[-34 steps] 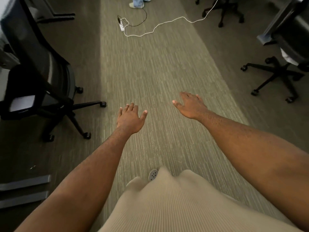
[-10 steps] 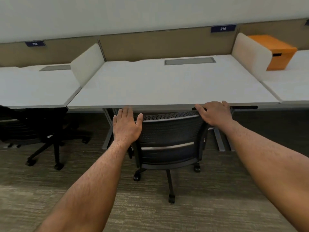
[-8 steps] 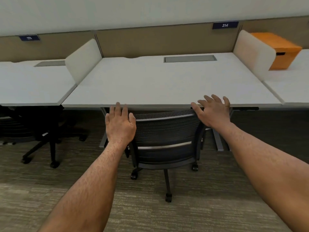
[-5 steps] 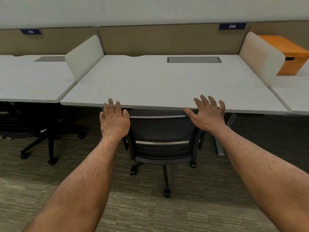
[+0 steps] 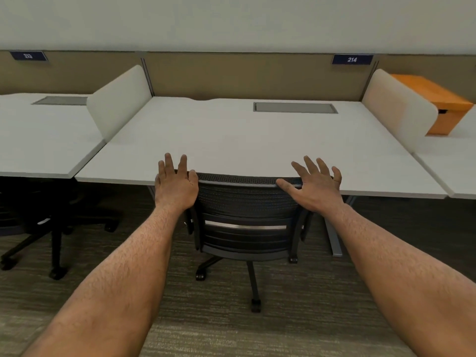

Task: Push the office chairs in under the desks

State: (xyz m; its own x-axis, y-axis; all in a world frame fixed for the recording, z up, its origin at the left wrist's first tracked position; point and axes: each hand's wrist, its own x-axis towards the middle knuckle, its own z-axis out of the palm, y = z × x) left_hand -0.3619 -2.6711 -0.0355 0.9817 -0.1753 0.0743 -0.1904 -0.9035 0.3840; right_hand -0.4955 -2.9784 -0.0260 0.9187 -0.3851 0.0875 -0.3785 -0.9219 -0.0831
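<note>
A black mesh-backed office chair (image 5: 246,210) stands tucked against the front edge of the white desk (image 5: 231,140) marked 214, its seat hidden under the desktop. My left hand (image 5: 175,185) is at the top left corner of the chair back, fingers spread and lifted. At the top right corner is my right hand (image 5: 313,184), also spread wide, only the thumb near the top rail. Neither hand holds anything.
A second black office chair (image 5: 49,228) sits under the neighbouring desk (image 5: 38,140) on the left. Grey divider panels (image 5: 116,101) separate the desks. An orange box (image 5: 443,104) rests on the desk at right. Carpet lies in front of me.
After I turned from the aisle to face this desk, the chair has rolled in toward the desk edge. My fingers have lifted off the chair back and spread.
</note>
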